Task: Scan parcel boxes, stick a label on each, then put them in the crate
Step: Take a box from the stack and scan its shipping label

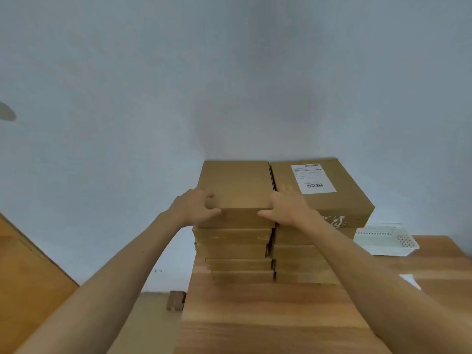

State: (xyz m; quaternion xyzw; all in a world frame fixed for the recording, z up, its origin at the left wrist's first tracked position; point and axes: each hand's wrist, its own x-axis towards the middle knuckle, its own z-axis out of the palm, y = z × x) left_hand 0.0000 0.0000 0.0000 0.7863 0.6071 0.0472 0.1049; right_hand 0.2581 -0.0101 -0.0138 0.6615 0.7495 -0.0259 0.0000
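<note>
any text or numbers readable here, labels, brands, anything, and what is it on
No text can be read as words.
White shipping label on the top box of the right stack: two barcodes and several printed lines, all too small and blurred to read.
Top box of the left stack, held by the left hand and right hand: no print visible.
White crate: no writing visible.

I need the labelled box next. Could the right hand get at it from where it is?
Probably yes: the right hand grips the plain box right beside the labelled box, whose top is bare.
</note>
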